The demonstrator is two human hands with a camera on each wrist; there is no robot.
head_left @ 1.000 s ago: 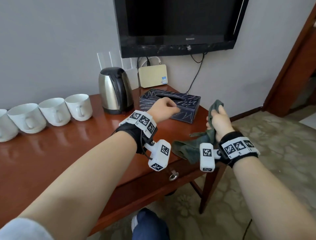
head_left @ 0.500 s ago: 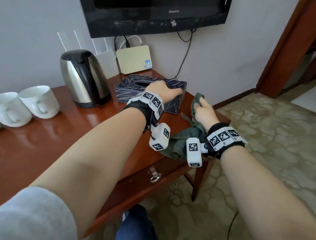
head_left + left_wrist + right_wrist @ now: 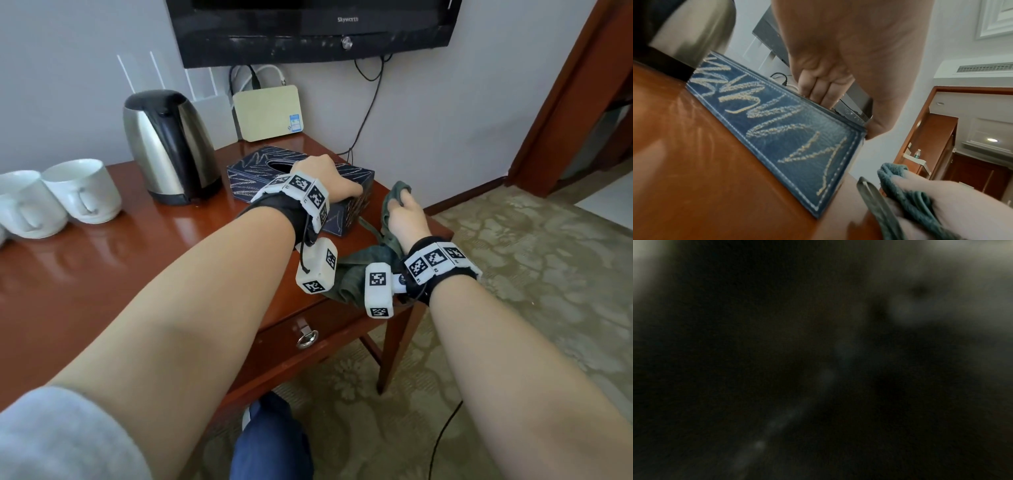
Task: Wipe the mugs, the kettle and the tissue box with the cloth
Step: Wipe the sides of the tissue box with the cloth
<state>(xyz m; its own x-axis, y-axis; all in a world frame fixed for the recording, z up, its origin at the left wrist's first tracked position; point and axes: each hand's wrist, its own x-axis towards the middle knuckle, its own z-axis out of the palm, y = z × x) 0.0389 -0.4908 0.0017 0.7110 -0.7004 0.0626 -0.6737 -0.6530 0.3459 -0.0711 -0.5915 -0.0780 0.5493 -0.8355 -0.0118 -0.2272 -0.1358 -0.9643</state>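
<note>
The left hand (image 3: pixel 334 185) lies with curled fingers on top of the tissue box (image 3: pixel 346 212), whose long side stretches toward the kettle (image 3: pixel 168 147), and the right hand (image 3: pixel 406 219), bunching the cloth (image 3: pixel 394 200), waits just beside the box's near end.

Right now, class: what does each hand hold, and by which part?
The left hand grips the tissue box over its top right end. The right hand holds the cloth by a bunched part.

Head view: high up, angled forward and down over both forearms at the table (image 3: pixel 102 274), wall and TV beyond. Left wrist view: very low and close, tilted up along the tissue box (image 3: pixel 789 129) side toward the ceiling. Both catch the tissue box (image 3: pixel 346 219), kettle (image 3: pixel 164 144) and cloth (image 3: pixel 394 202). Right wrist view: just dark blur.
</note>
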